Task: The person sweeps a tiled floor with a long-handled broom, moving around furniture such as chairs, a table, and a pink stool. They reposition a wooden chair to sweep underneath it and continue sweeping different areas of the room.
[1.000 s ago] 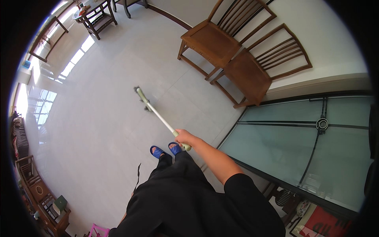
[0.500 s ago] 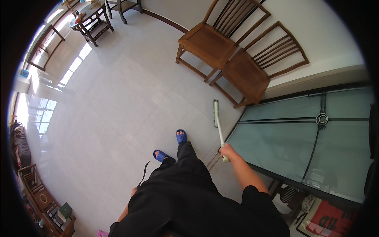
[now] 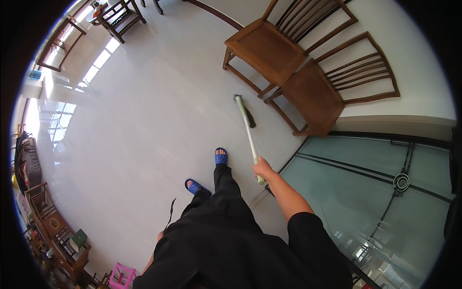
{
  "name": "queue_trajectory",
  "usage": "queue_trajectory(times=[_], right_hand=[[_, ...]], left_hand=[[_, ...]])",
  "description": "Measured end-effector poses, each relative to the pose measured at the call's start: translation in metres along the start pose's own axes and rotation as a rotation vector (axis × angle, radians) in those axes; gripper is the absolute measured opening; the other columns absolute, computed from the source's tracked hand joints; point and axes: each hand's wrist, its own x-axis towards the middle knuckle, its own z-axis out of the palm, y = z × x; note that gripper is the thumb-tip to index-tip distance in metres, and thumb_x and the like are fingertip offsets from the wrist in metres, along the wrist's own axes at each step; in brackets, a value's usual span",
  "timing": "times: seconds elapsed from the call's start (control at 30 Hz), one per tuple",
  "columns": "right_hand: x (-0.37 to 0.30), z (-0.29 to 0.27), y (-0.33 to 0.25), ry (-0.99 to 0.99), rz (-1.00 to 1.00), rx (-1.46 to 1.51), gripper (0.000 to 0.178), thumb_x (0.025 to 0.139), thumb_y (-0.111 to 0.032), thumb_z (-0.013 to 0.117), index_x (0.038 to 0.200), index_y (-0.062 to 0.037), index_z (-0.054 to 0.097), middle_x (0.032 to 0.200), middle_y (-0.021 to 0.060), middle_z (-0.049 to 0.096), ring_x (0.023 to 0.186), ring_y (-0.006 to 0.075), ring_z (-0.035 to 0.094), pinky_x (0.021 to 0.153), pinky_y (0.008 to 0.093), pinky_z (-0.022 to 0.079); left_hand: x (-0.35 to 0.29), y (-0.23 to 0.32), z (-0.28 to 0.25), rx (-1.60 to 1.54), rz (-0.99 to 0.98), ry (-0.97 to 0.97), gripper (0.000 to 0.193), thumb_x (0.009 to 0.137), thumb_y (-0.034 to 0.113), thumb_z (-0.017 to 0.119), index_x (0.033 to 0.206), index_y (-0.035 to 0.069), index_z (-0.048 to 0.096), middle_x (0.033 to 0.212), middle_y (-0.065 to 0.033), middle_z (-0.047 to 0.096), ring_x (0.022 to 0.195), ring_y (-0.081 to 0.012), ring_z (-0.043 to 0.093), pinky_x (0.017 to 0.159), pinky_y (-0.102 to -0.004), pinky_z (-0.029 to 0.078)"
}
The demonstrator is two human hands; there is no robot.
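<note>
The broom (image 3: 249, 132), near frame centre, is gripped in the right hand (image 3: 262, 168); sweeping seems in hand, and clearance from the upper-right chairs (image 3: 313, 94) would be called for next. The left hand is hidden, its state unknown.

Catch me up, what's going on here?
A person in blue sandals grips a broom by its handle in the right hand. The broom's head is ahead of the feet, just left of two wooden chairs, at or near the pale floor. The left hand is mostly hidden; can't tell if it holds anything.
</note>
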Motion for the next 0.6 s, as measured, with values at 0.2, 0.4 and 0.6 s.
queue_trajectory(times=[0.2,0.4,0.6], right_hand=[[-0.134,-0.032,0.065,0.076,-0.035,-0.164,0.069,0.078,-0.005,0.055,0.143,-0.0113,0.034,0.084,0.0181,0.064,0.059,0.0278,0.063,0.055,0.0389,0.051],[-0.154,-0.08,0.088,0.319,0.154,-0.478,0.07,0.081,-0.011,0.053,0.146,-0.0117,0.027,0.098,0.0272,0.064,0.09,0.0418,0.063,0.079,0.0475,0.05],[0.003,-0.151,0.114,0.454,0.212,-0.507,0.07,0.081,-0.012,0.052,0.146,-0.0108,0.025,0.102,0.0253,0.064,0.092,0.0411,0.063,0.079,0.0465,0.051]], left_hand=[[0.041,0.112,0.059,-0.09,-0.103,-0.036,0.031,0.088,0.022,0.063,0.101,-0.007,0.063,0.087,-0.0135,0.068,0.078,-0.02,0.065,0.072,-0.0334,0.052],[0.037,0.133,0.074,0.056,-0.219,-0.083,0.028,0.085,0.013,0.057,0.106,-0.005,0.065,0.089,-0.0147,0.069,0.081,-0.0221,0.066,0.072,-0.0333,0.053],[-0.004,0.133,0.059,0.26,-0.292,-0.08,0.028,0.085,0.014,0.058,0.103,-0.005,0.066,0.093,-0.0167,0.069,0.085,-0.0246,0.067,0.076,-0.0339,0.053]])
